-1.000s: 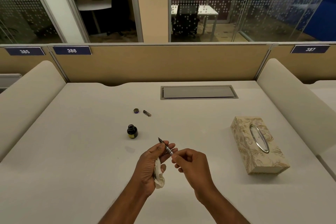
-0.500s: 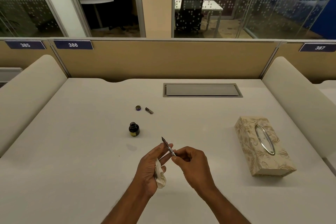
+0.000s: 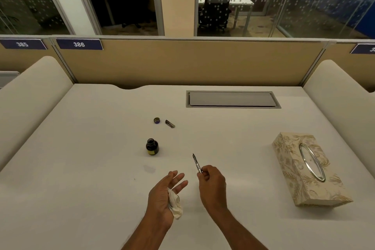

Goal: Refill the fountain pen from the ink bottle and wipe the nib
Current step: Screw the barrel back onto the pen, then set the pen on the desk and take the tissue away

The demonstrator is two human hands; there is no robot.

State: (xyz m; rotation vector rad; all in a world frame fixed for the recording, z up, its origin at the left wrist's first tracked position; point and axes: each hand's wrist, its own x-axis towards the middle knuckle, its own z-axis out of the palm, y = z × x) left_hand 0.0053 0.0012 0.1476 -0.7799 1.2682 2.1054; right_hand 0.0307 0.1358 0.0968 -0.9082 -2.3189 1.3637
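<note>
My two hands have just come apart. Half a second ago my left hand [image 3: 165,195] and right hand [image 3: 212,185] met on the fountain pen [image 3: 196,163], with the left fingers and the tissue [image 3: 175,204] close against its barrel. Now the left hand has let go and drawn back. The fingers I can see are spread and straight, and the crumpled tissue lies loose against the palm; I cannot tell whether a lower finger hooks it. The right hand alone pinches the pen by its back end, above the worktop [image 3: 91,168], nib pointing up and away, roughly toward the ink bottle [image 3: 152,146]. I take this as a wiping pass finished, or a pause to check the nib; whether the nib is clean is too small to see. The bottle stands open, well apart from the pen, as before, and its cap [image 3: 156,120] and a small dark pen part [image 3: 170,124] lie beyond it. The tissue box [image 3: 308,170] sits off to my right where it was.
</note>
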